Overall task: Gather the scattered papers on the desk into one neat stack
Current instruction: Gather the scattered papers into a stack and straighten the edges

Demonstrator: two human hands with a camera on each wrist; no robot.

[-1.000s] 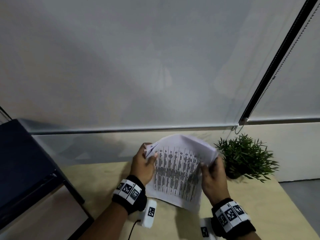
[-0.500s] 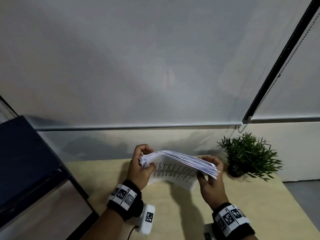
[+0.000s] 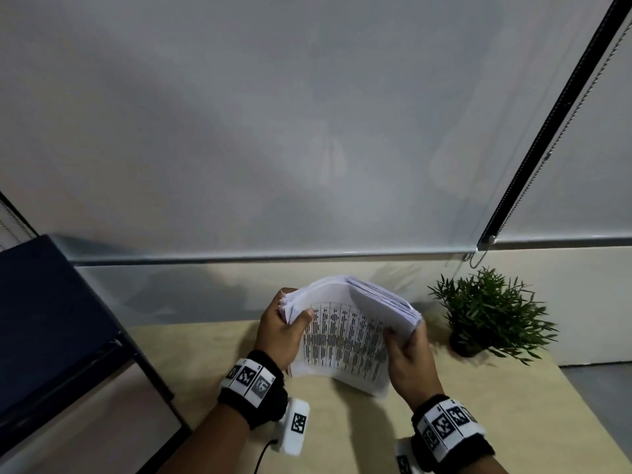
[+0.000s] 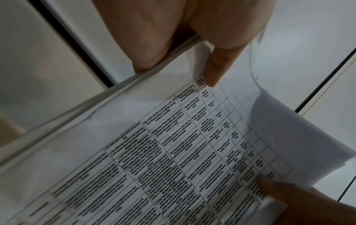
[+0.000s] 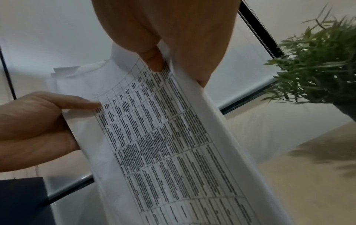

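Note:
A stack of white papers [image 3: 345, 333] with printed tables stands tilted on its lower edge on the wooden desk [image 3: 513, 405], its top edge curling over toward the far right. My left hand [image 3: 285, 331] grips the stack's left edge, thumb on the printed face. My right hand [image 3: 408, 348] grips the right edge with its thumb on the front sheet. The printed sheet [image 4: 173, 159] fills the left wrist view under my thumb [image 4: 213, 67]. In the right wrist view the papers [image 5: 163, 137] bend under my right thumb [image 5: 152, 59], with the left hand [image 5: 38, 121] opposite.
A small potted green plant [image 3: 485, 313] stands on the desk just right of my right hand. A dark cabinet or monitor-like block [image 3: 51, 319] sits at the left. A grey roller blind [image 3: 307, 131] with a bead chain [image 3: 547, 155] hangs behind the desk.
The stack went from upright to nearly flat between my hands half a second ago, and now it is tipped up again with its lower edge on the desk.

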